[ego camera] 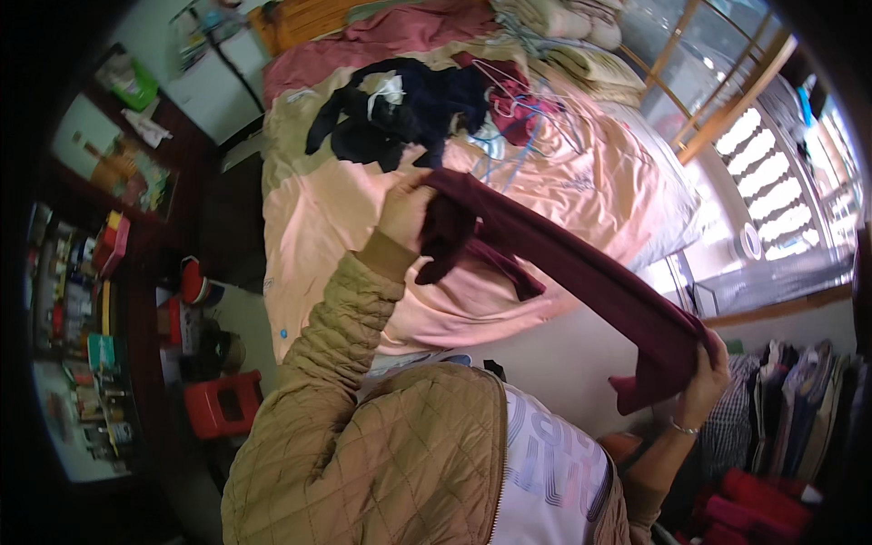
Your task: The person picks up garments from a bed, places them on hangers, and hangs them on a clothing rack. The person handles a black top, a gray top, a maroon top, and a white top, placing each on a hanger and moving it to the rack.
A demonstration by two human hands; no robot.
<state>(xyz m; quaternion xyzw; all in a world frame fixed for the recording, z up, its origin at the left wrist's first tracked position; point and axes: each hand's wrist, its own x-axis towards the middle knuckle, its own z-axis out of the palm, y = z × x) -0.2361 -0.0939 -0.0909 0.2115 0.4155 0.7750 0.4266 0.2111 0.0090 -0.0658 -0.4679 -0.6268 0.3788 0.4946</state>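
A dark maroon garment (565, 252) is stretched between my two hands above the near part of a bed. My left hand (407, 208) grips its upper left end, where bunched cloth hangs down. At the other end, lower right, my right hand (705, 381) holds the cloth, and a loose corner droops beside it. Beyond the hands, dark navy clothing (436, 102) lies in a heap on the peach bedsheet (327, 225), with a small white cloth (387, 92) on it. Next to the heap are a crimson garment (511, 116) and several thin clothes hangers (524, 105).
Folded quilts (593, 71) lie at the bed's far right. A red plastic stool (225, 405) stands at left, near a dark dresser with a mirror. Clothes hang in a row (797, 402) at lower right, above red fabric (756, 504). A wooden frame (736, 102) stands by the window.
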